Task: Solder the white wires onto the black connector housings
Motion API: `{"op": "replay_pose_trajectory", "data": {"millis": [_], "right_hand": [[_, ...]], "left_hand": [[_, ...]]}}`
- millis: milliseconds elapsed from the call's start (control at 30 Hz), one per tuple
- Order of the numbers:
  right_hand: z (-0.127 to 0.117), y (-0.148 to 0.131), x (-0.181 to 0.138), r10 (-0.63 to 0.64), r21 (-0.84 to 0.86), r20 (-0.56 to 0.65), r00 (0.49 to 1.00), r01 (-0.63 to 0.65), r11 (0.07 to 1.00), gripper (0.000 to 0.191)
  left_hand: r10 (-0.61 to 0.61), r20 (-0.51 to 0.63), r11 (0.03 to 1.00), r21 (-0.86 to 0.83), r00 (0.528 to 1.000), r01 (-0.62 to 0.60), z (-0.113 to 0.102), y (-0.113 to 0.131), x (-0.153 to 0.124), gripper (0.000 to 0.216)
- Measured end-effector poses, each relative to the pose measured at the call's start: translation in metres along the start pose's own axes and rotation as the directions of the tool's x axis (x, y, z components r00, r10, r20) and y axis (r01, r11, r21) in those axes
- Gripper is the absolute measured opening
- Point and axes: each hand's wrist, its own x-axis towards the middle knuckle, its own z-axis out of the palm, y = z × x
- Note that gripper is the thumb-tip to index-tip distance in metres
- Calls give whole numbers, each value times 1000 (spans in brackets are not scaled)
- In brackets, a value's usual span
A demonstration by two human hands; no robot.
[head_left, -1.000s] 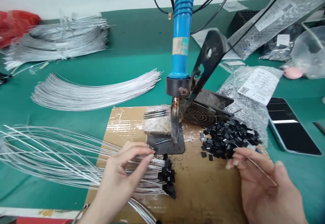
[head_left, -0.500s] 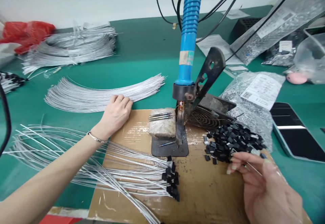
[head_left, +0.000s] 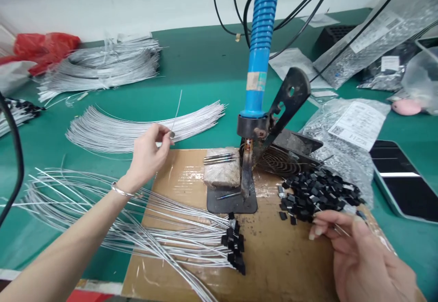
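Note:
My left hand (head_left: 148,152) pinches one thin silver wire (head_left: 177,109), lifted just above the loose fan of silver wires (head_left: 137,126) on the green mat. My right hand (head_left: 356,252) sits at the near edge of a pile of small black parts (head_left: 318,192), its fingers curled round a thin wire or pin. Between the hands stands a blue-handled soldering iron (head_left: 258,51) in its black stand, tip down on a dark plate (head_left: 232,200). Finished wires with black end pieces (head_left: 234,245) lie on the cardboard sheet (head_left: 273,265).
A bundled coil of wires (head_left: 102,67) and a red bag (head_left: 44,49) lie at the back left. Bags of parts (head_left: 345,124), a phone (head_left: 402,179) and black cables (head_left: 297,5) crowd the right side.
My left hand left the finished wires, reached to the fan of loose wires and has lifted one wire out of it. My right hand stayed by the black parts.

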Motion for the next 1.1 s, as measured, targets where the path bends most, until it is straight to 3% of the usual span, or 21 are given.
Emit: {"op": "replay_pose_trajectory", "data": {"millis": [167,267,400,600,1100], "right_hand": [[-5,5,1,0,15,14,1000,-1,1000,31],[-6,6,0,22,0,11,1000,-22,1000,32],[-4,4,-1,32,-9,1,1000,-31,999,33],[-3,4,-1,14,-36,0,1000,-14,999,36],[-5,8,-3,41,-112,4,999,-41,993,34]], "left_hand": [[-32,7,999,-41,999,33,-5,6,-6,20],[43,45,999,24,998,-44,1,2,-5,17],[145,99,981,115,985,-156,17,-9,2,30],[188,118,964,167,975,-206,27,-17,10,34],[-13,-28,1000,-28,1000,12,4,-9,8,22]]}}
